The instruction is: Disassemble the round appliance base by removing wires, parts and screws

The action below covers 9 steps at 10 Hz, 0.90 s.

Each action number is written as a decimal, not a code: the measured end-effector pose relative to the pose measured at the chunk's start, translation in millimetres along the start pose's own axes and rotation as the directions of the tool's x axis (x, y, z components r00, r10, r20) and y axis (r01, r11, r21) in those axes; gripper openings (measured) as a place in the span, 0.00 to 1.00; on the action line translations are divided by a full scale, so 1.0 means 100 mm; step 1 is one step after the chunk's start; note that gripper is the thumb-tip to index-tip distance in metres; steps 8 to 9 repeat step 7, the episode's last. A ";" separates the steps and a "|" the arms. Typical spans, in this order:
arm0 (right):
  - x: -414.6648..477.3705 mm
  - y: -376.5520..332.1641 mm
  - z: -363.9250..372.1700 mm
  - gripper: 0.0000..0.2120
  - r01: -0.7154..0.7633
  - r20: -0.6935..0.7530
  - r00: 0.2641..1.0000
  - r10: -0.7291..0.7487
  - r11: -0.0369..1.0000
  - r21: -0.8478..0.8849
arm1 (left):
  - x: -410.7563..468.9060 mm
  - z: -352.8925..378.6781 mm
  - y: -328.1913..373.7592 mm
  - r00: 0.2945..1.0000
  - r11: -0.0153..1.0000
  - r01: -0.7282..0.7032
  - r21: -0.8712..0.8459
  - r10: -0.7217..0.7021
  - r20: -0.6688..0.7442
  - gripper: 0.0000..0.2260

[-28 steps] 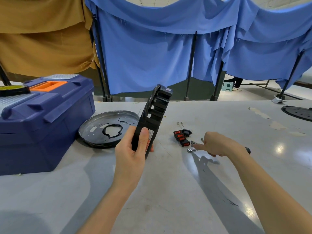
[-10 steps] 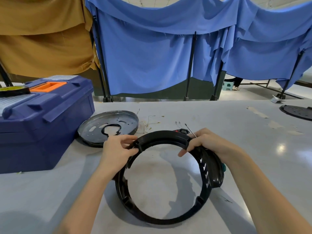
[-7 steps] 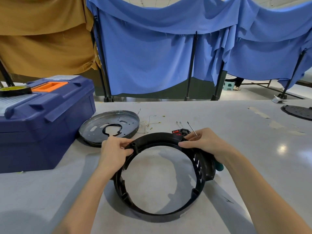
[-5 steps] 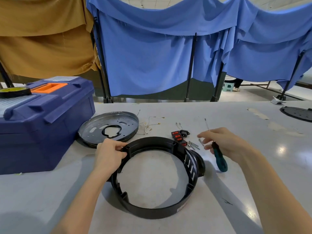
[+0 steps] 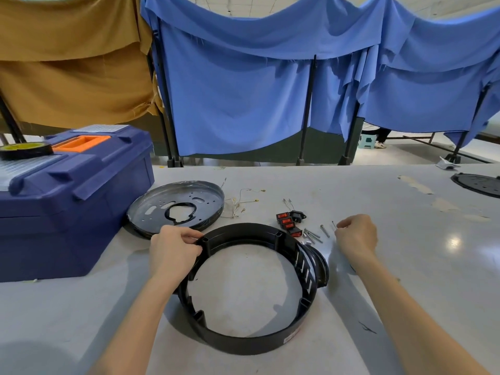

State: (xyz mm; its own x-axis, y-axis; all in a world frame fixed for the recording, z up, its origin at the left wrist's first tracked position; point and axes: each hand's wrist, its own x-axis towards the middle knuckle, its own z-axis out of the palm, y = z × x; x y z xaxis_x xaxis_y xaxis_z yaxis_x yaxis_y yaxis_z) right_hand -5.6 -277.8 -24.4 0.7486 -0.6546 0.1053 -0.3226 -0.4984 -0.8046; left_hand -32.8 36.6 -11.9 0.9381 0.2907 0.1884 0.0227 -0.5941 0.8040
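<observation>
left hand (image 5: pixel 173 250) is gripping the far-left rim of the black ring (image 5: pixel 251 339), which is resting on the table (image 5: pixel 405 266) in front of the person | right hand (image 5: pixel 356 236) is curling round a thin metal shaft (image 5: pixel 334 225) (mostly hidden), just right of the loose screws (image 5: pixel 313 235) | red switches (image 5: pixel 288 224) and metal plate (image 5: pixel 176 207) are sitting behind the ring

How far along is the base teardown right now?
Done: round grey metal plate, thin white wires, red rocker switches and silver screws lie loose on the table. In hand: left hand grips the black plastic ring base; right hand pinches a thin-shafted tool. Left, probably: the ring's vented side housing, still attached.
</observation>
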 end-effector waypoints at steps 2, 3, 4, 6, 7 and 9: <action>-0.01 -0.09 -0.04 0.10 0.007 -0.043 0.999 -0.005 0.999 0.042 | -0.01 0.00 0.00 1.000 1.000 -0.014 -0.013 0.014 -0.025 0.12; -0.01 -0.11 -0.19 0.02 0.079 0.034 0.996 -0.078 0.997 -0.023 | 0.00 0.00 0.00 1.000 1.000 -0.010 -0.030 0.009 -0.023 0.12; -0.05 -0.09 -0.27 0.17 0.130 0.222 0.971 -0.086 0.973 -0.188 | 0.02 0.00 -0.01 1.000 0.998 -0.012 -0.056 0.011 -0.018 0.11; -0.08 -0.08 -0.15 0.16 0.183 0.129 0.980 -0.153 0.946 -0.269 | 0.06 -0.08 -0.01 0.999 0.992 -0.018 -0.124 0.013 -0.038 0.05; -0.11 -0.03 -0.10 0.13 0.255 0.053 0.967 -0.249 0.947 -0.197 | 0.01 -0.09 -0.03 0.999 0.986 -0.022 -0.163 0.014 -0.052 0.06; -0.11 -0.03 -0.10 0.13 0.255 0.053 0.967 -0.249 0.947 -0.197 | 0.01 -0.09 -0.03 0.999 0.986 -0.022 -0.163 0.014 -0.052 0.06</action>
